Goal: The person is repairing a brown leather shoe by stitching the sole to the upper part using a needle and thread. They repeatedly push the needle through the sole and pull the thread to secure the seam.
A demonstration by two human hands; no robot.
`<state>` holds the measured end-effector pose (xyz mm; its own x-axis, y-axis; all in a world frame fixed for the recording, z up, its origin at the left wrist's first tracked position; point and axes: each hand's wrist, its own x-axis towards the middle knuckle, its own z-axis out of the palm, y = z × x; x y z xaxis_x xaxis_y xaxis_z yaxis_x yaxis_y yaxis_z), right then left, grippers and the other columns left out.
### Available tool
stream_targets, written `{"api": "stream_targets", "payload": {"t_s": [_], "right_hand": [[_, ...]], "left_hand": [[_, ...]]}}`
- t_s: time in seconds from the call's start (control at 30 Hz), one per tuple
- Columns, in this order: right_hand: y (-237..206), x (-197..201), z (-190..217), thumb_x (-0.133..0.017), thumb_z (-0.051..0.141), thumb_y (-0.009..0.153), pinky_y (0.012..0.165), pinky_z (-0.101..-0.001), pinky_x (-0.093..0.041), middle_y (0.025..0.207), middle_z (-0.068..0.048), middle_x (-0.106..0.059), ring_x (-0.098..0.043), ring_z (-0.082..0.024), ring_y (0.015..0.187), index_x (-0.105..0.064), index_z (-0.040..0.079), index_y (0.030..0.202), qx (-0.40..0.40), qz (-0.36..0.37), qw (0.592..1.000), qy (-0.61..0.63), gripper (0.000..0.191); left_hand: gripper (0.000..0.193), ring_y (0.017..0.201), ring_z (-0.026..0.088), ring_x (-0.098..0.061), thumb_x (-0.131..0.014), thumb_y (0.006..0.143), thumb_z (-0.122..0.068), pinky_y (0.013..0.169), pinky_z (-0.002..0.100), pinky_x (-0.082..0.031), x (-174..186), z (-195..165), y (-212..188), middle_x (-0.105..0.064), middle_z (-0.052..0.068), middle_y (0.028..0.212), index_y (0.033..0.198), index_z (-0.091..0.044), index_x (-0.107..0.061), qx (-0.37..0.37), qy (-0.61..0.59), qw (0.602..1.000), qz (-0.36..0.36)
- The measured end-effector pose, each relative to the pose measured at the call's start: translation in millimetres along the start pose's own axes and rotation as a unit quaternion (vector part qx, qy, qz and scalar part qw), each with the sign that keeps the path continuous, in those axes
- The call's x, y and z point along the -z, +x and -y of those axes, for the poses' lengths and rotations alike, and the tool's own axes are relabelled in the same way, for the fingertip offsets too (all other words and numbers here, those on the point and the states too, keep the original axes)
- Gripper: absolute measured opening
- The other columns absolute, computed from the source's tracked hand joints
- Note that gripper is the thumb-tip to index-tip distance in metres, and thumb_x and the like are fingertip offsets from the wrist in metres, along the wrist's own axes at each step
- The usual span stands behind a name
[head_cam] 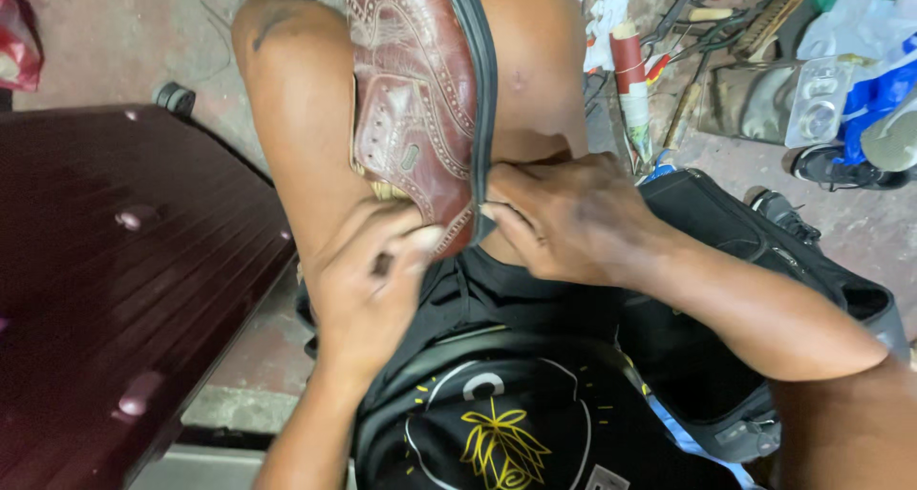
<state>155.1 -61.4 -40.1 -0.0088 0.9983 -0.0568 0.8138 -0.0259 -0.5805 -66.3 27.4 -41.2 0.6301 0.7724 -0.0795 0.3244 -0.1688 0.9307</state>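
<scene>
Shoe (413, 98) sits upper centre of the frame, wedged between the person's bare knees, toe pointing away, sole edge turned to the right. A black rubber strip (482, 89) runs along that edge.

Right hand (573, 218), centre of the frame: fingertips pinched shut on the strip's lower end at the heel. Left hand (373, 280), lower centre-left: fingers curled around the heel of the shoe, thumb pressed on the leather.

Risks, as judged:
- The strip looks held only by the pinch; a slip could let it peel off the edge.
- The shoe is braced by knees alone, so a hard pull could twist it loose.
- Fingers crowd the heel; whether a tool is in either hand cannot be told.

Look of the shoe: reddish-brown leather, glossy, punched dot patterns and curved stitched panels, some scuffing, a pale lining at the opening.

Lower right: black bag (745, 261). Upper right: scattered tools (688, 31). Left: dark red suitcase (115, 261).
</scene>
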Motion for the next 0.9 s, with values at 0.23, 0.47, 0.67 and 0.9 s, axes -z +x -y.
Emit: {"api": "stream_targets", "payload": {"t_s": [0.23, 0.47, 0.67, 0.9], "right_hand": [[-14, 16, -4, -0.078, 0.018, 0.091, 0.056, -0.0354, -0.05, 0.081, -0.008, -0.07, -0.066, -0.027, 0.062, -0.07, 0.009, 0.094, -0.059, -0.022, 0.996, 0.07, 0.013], [-20, 19, 0, -0.075, 0.013, 0.086, 0.06, -0.0321, -0.052, 0.081, -0.009, -0.071, -0.069, -0.024, 0.064, -0.072, 0.006, 0.092, -0.135, -0.014, 0.986, 0.099, 0.009], [-21, 18, 0, -0.075, 0.013, 0.085, 0.057, -0.0319, -0.051, 0.074, -0.008, -0.07, -0.069, -0.022, 0.06, -0.072, 0.007, 0.087, -0.145, -0.014, 0.984, 0.104, 0.007], [-27, 16, 2, -0.077, 0.015, 0.087, 0.057, -0.0327, -0.05, 0.073, -0.009, -0.068, -0.066, -0.023, 0.057, -0.072, 0.006, 0.09, -0.146, -0.029, 0.983, 0.11, 0.01]], "left_hand": [[0.014, 0.08, 0.023, -0.069, -0.061, 0.102, -0.012, 0.072, 0.034, -0.054, 73, 14, -35, -0.065, 0.013, 0.104, 0.094, -0.001, -0.063, 0.232, 0.105, 0.956, -0.147], [0.045, 0.096, 0.027, -0.072, -0.07, 0.086, -0.009, 0.076, 0.031, -0.06, 42, -3, -31, -0.056, 0.018, 0.14, 0.129, -0.003, -0.058, -0.002, 0.01, 0.998, -0.057], [0.02, 0.072, 0.016, -0.059, -0.08, 0.091, -0.01, 0.066, 0.029, -0.048, 31, 25, -32, -0.066, 0.007, 0.096, 0.105, -0.009, -0.066, -0.075, 0.039, 0.996, 0.001], [0.02, 0.07, 0.006, -0.046, -0.061, 0.112, -0.017, 0.064, 0.021, -0.039, 28, 25, -27, -0.06, 0.004, 0.087, 0.101, 0.0, -0.064, 0.121, -0.529, 0.838, 0.049]]}}
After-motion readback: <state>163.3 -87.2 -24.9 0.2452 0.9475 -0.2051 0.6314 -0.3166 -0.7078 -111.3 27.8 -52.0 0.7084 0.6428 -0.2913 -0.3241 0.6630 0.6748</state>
